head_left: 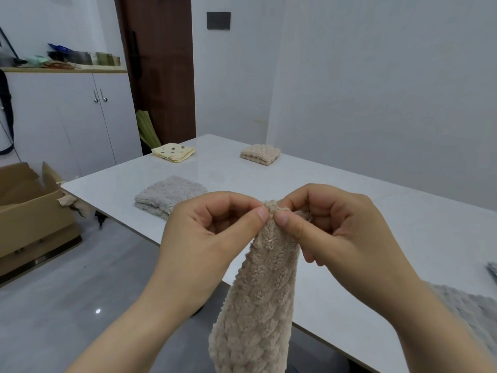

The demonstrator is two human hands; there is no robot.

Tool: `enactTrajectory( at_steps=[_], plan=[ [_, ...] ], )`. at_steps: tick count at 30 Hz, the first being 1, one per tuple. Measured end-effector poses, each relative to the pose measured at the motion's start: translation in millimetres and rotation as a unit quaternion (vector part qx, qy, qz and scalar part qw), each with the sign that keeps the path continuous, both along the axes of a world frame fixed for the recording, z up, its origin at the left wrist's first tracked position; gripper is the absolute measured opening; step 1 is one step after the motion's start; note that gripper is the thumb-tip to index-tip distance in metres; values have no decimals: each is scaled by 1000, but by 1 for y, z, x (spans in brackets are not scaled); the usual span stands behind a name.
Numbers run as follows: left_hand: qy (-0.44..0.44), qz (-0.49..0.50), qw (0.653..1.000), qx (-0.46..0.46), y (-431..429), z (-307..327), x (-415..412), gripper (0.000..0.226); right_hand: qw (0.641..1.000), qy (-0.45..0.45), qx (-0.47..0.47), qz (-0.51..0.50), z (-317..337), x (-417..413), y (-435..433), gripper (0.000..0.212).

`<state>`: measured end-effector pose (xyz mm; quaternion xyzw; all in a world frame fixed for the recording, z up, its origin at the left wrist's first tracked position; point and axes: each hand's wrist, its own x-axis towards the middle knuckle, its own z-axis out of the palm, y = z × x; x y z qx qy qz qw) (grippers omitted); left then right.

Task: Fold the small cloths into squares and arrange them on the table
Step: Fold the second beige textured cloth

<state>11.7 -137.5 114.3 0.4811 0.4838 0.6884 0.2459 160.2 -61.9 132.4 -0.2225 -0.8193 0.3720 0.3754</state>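
Fingers [262, 214] of left hand [204, 232], right hand [338, 227] pinching beige cloth [258, 292], folded grey cloth [166, 195] behind on table [430, 238]

Table [363, 200], bearing three folded cloths: far-left cloth [173, 152] at the far corner, far-right cloth [260, 154] to its right, near cloth [168, 196] before them. Hanging cloth [258, 292], between left hand [212, 238] and right hand [338, 227], nearest. Box [27, 211] on floor, left of table.
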Motion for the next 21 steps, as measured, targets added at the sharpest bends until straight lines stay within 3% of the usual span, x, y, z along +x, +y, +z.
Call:
enactTrajectory(
  at_steps=[5,21],
  plan=[
    [33,51,998,2,2,-5,-4,5,999,-26,13,-19,-2,5,6,10],
    [52,157,986,7,6,-13,-29,10,982,-145,75,-94,-13,26,25,7]
  ],
)
